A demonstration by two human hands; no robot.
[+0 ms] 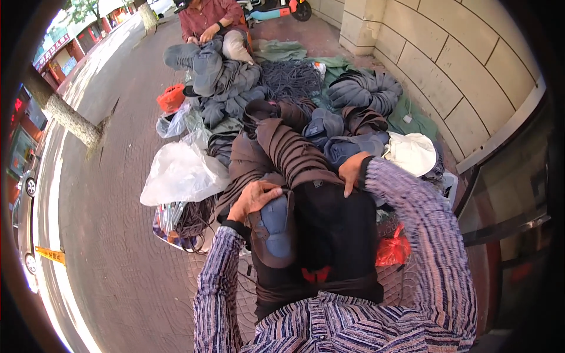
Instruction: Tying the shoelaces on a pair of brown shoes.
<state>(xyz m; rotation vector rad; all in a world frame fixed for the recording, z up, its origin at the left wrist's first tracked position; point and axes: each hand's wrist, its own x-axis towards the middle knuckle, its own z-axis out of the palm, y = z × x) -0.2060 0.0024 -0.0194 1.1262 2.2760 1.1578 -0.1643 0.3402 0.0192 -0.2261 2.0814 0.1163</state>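
My left hand is closed on a brown shoe upper with a blue-grey inside, which lies over my left thigh. The thumb lies across its upper end. My right hand is by my right knee, beside the near end of a long nested row of brown shoe uppers. Its thumb points down; the other fingers are mostly hidden, so any hold cannot be made out. More brown uppers are stacked just beyond my left hand. Dark blue uppers lie just past my right hand.
Opposite sits a person in a red shirt, hands at grey uppers. Around the pile are dark laces, a grey ring of uppers, a white cap-like piece, a white plastic bag and a red bag. A tiled wall stands right.
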